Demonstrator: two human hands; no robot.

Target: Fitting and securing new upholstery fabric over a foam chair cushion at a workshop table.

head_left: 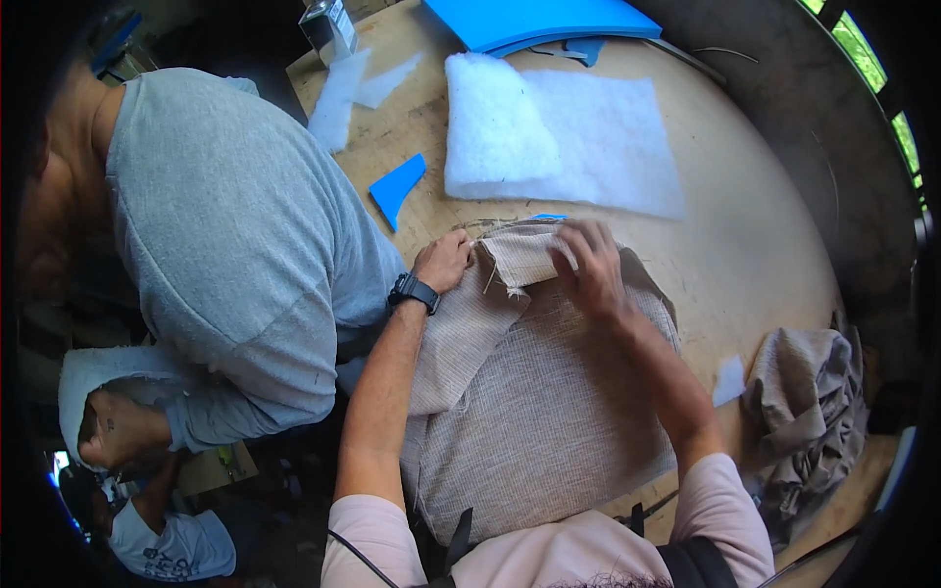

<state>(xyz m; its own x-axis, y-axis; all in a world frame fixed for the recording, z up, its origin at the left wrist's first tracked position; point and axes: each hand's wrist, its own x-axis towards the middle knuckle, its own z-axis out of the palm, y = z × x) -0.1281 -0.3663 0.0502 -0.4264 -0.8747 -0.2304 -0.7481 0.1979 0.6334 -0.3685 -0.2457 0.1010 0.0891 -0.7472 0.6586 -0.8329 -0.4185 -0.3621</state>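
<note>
A cushion in beige woven fabric (559, 412) lies in front of me, with a fabric flap (520, 257) folded back along its far edge. My left hand (446, 260), a dark watch at its wrist, is closed on the cloth at the far left corner, where frayed threads show. Over the far edge, to the right of that flap, is my right hand (593, 265). Its fingers are curved and apart from the thumb, slightly blurred, and I see nothing in them. A sliver of blue foam peeks out beyond the far edge.
White batting (618, 137) lies on the wooden table (745, 206) beyond the cushion, near blue foam sheets (539, 22) and a blue foam offcut (399, 186). Crumpled beige fabric (809, 402) sits at right. A person in a grey sweater (235, 216) bends close by on my left.
</note>
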